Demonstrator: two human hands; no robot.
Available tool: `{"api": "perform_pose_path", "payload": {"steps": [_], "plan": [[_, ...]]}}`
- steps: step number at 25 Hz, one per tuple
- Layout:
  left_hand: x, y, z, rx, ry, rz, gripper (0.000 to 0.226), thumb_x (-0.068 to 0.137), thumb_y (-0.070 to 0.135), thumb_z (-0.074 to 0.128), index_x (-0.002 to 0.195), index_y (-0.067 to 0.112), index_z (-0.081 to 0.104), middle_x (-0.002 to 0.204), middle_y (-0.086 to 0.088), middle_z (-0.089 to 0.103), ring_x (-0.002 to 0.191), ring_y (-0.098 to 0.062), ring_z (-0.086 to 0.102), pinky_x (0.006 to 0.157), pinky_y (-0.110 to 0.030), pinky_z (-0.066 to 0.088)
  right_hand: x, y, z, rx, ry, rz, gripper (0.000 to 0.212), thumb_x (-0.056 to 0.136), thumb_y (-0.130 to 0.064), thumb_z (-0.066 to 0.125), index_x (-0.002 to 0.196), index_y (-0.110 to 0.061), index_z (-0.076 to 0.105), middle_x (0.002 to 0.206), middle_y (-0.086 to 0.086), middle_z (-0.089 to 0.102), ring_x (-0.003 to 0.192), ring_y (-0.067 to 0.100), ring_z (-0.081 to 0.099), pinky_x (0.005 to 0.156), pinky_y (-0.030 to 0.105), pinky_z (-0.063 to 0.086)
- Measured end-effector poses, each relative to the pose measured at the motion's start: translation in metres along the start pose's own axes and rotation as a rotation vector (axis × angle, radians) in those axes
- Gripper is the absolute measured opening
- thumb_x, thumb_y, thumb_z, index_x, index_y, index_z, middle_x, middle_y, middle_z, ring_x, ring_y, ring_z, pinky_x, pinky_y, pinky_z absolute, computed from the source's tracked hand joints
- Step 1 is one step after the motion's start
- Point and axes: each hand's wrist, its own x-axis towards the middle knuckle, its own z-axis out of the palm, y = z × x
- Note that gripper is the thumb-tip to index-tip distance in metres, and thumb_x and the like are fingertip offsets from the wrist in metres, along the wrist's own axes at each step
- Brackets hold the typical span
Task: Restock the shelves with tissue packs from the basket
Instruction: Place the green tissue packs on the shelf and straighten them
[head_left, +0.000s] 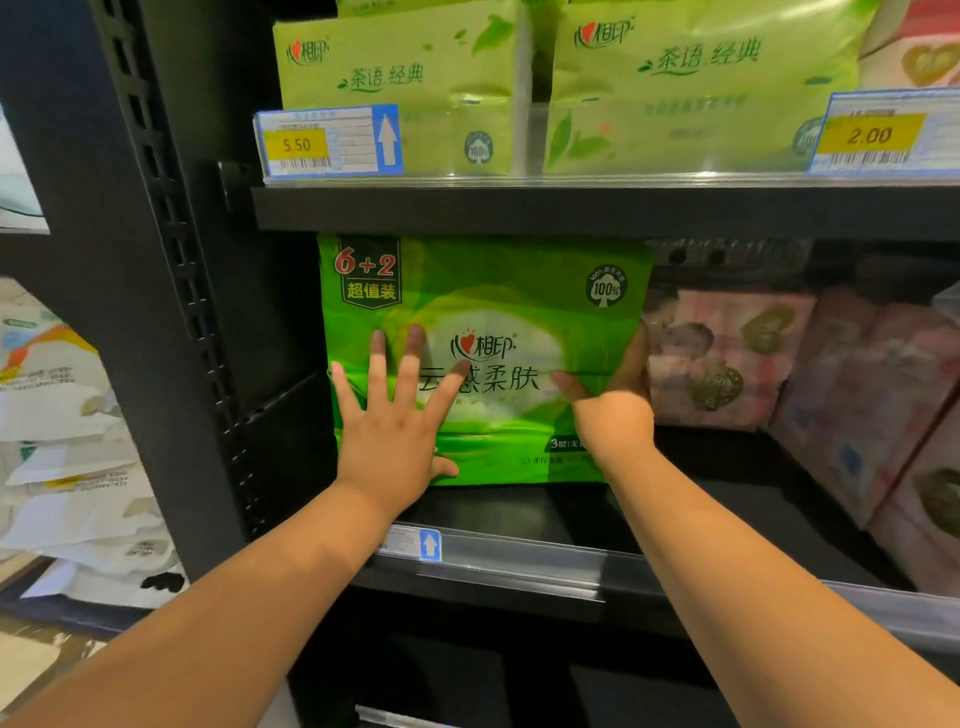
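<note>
Pressing flat on the front of the green tissue pack (488, 291), my left hand (395, 441) lies low on its left half, fingers straight and spread, holding nothing. My right hand (618, 400) grips the pack's right edge: the thumb lies across the front and the other fingers wrap round the side, out of my sight.

The pack stands upright at the left end of the middle shelf (519, 509). Its top edge sits right up at the underside of the upper shelf (467, 210), so I see no headroom there. On the left, only a thin dark gap separates the pack from the black upright (171, 260) and its side panel. On the right, the pink packs (727, 358) stand just beside it, and my right hand fills the slot between them.

Open room lies in front: a strip of bare black shelf runs from the pack's bottom edge out to the clear price rail (519, 561) at the lip.

Above, light-green packs (405, 67) stand behind a 5.50 tag (296, 144) and a 2.00 tag (870, 136). Off to the left, beyond the upright, white packs (67, 467) lie stacked.
</note>
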Motion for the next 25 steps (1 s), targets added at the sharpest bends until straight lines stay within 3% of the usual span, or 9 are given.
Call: {"api": "perform_pose_path", "payload": {"steps": [3,7,11,17,22,25], "plan": [[0.003,0.004,0.005,0.023,0.025,-0.017,0.130,0.046,0.077,0.074,0.150,0.039,0.005,0.159,-0.019,-0.008,0.143,-0.051,-0.003,0.103,-0.077,0.006,0.012,0.003,0.001,-0.024,-0.054,0.017,0.106,0.083,-0.031,0.074,0.153,-0.026,-0.004,0.158,0.007,0.024,0.141,0.029,0.031,0.111,0.035,0.029],[0.010,0.007,0.011,0.029,0.027,-0.020,0.132,0.048,0.077,0.072,0.149,0.039,-0.004,0.159,-0.018,-0.013,0.142,-0.051,-0.008,0.103,-0.076,0.004,0.024,0.007,0.000,-0.053,-0.075,0.025,0.100,0.085,-0.035,0.071,0.153,-0.024,-0.001,0.154,0.006,0.032,0.136,0.030,0.039,0.105,0.033,0.035],[0.017,0.008,0.015,0.018,-0.013,-0.028,0.132,0.053,0.079,0.067,0.146,0.039,-0.018,0.154,-0.016,-0.034,0.136,-0.047,-0.035,0.103,-0.075,-0.004,0.034,0.011,0.004,-0.051,-0.072,0.024,0.092,0.085,-0.037,0.071,0.151,-0.022,0.009,0.148,0.008,0.042,0.128,0.035,0.046,0.099,0.035,0.040],[0.029,0.014,0.014,0.060,-0.138,-0.047,0.125,0.066,0.083,0.051,0.128,0.038,-0.048,0.140,-0.017,-0.053,0.119,-0.047,-0.053,0.102,-0.077,-0.005,0.047,0.020,0.008,0.002,-0.088,-0.021,0.082,0.085,-0.035,0.071,0.145,-0.015,0.018,0.145,0.008,0.045,0.127,0.034,0.048,0.097,0.033,0.040],[0.033,0.015,0.015,0.037,-0.131,-0.067,0.127,0.063,0.081,0.058,0.134,0.039,-0.039,0.140,-0.017,-0.053,0.122,-0.047,-0.050,0.101,-0.078,-0.006,0.056,0.029,0.005,0.039,-0.146,-0.081,0.081,0.084,-0.032,0.073,0.142,-0.015,0.020,0.144,0.008,0.046,0.128,0.029,0.047,0.099,0.028,0.036],[0.035,0.019,0.011,0.044,-0.100,0.004,0.130,0.063,0.078,0.063,0.135,0.039,-0.037,0.141,-0.013,-0.053,0.126,-0.043,-0.049,0.098,-0.079,-0.007,0.066,0.041,0.001,0.055,-0.200,-0.083,0.076,0.078,-0.037,0.077,0.135,-0.014,0.032,0.134,0.006,0.052,0.123,0.025,0.051,0.097,0.026,0.040]]}}
